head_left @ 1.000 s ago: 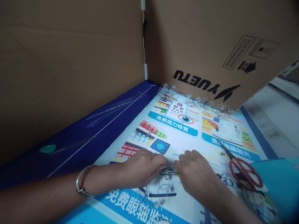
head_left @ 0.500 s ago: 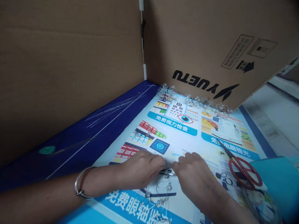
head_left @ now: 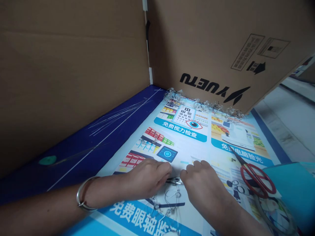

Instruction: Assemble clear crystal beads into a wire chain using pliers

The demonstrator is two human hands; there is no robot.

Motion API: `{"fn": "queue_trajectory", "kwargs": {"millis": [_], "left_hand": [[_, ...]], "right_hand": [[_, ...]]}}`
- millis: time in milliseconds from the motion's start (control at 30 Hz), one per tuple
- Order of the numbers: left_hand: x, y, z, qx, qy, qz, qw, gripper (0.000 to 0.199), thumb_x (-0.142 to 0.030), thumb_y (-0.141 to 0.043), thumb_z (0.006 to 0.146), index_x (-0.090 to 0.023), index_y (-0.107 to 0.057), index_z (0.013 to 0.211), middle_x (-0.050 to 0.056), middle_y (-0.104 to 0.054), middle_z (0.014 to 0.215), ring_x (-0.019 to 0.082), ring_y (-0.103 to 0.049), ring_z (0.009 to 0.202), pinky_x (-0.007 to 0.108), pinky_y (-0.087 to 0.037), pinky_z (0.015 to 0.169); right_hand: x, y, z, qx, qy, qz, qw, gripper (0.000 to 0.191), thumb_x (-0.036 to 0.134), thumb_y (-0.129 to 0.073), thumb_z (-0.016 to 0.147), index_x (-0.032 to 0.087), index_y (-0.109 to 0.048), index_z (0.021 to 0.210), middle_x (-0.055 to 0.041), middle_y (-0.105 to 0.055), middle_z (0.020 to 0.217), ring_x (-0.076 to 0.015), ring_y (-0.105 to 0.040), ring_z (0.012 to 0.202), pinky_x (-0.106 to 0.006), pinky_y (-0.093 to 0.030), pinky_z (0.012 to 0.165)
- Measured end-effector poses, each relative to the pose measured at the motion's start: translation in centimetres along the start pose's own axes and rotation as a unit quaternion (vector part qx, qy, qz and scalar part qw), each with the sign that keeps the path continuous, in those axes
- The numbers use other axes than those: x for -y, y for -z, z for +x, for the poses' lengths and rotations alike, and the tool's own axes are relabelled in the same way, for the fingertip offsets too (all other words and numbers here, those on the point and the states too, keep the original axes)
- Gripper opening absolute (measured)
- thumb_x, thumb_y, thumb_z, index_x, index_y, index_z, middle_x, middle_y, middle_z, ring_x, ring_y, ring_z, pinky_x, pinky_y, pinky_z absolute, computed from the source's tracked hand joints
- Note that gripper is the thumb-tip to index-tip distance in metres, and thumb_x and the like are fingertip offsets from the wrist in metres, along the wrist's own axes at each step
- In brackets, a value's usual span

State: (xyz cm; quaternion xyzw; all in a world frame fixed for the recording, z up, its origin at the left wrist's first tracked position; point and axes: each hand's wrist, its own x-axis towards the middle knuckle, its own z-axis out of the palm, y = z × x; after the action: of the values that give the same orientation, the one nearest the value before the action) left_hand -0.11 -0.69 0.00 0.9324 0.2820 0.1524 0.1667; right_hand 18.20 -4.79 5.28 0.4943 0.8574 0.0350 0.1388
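The view has slid slightly, so the left hand and right hand sit a little further toward the left of the frame, and they stay just apart with their fingertips almost meeting. Both hands are curled and pointing inward, palms down. A small dark metal clasp lies in the narrow gap between them, just below the fingertips. I cannot tell whether either hand has hold of it. A thin beaded wire with clear beads trails out from the clasp, toward the person and below both hands.

Both hands are over a printed poster showing an eye chart and Chinese text. A silver bangle circles the left wrist. Past the right hand, red-handled scissors lie on the poster, and a teal folder lies beyond them. Well ahead of the hands, a clear beaded strand runs along the poster's far edge, at the foot of a cardboard panel printed "YUETU". Left of the left hand, thin wires lie on a dark blue board, in front of a second cardboard panel.
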Motion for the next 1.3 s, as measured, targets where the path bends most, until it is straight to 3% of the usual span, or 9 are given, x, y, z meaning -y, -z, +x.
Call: {"fn": "queue_trajectory", "kwargs": {"millis": [267, 733, 1300], "left_hand": [[0.18, 0.00, -0.19, 0.024, 0.005, -0.015, 1.000, 0.008, -0.011, -0.038, 0.079, -0.018, -0.043, 0.078, -0.003, -0.053, 0.062, 0.011, -0.046, 0.053, 0.023, -0.027, 0.048], [0.25, -0.13, -0.17, 0.012, 0.006, 0.003, 1.000, 0.010, -0.015, -0.035, 0.083, -0.018, -0.044, 0.079, -0.003, -0.054, 0.062, 0.011, -0.047, 0.053, 0.023, -0.025, 0.048], [0.61, -0.09, -0.34, 0.023, -0.023, -0.003, 0.999, 0.006, -0.015, -0.039, 0.081, -0.019, -0.043, 0.080, -0.003, -0.055, 0.067, 0.012, -0.050, 0.058, 0.023, -0.031, 0.053]], "right_hand": [[0.00, 0.27, -0.07, 0.001, -0.004, -0.008, 1.000, 0.011, 0.008, -0.050, 0.069, 0.018, -0.054, 0.068, -0.0053, -0.055, 0.062, -0.0176, -0.049, 0.061, -0.031, -0.023, 0.055], [0.24, 0.24, -0.07, 0.019, 0.001, -0.031, 0.999, 0.008, 0.011, -0.052, 0.071, 0.018, -0.053, 0.067, -0.0044, -0.055, 0.061, -0.0184, -0.050, 0.059, -0.030, -0.024, 0.052], [0.80, -0.08, -0.54, -0.002, -0.007, -0.044, 0.999, 0.008, 0.010, -0.052, 0.069, 0.018, -0.053, 0.069, -0.0050, -0.054, 0.061, -0.0190, -0.050, 0.058, -0.031, -0.024, 0.052]]}}
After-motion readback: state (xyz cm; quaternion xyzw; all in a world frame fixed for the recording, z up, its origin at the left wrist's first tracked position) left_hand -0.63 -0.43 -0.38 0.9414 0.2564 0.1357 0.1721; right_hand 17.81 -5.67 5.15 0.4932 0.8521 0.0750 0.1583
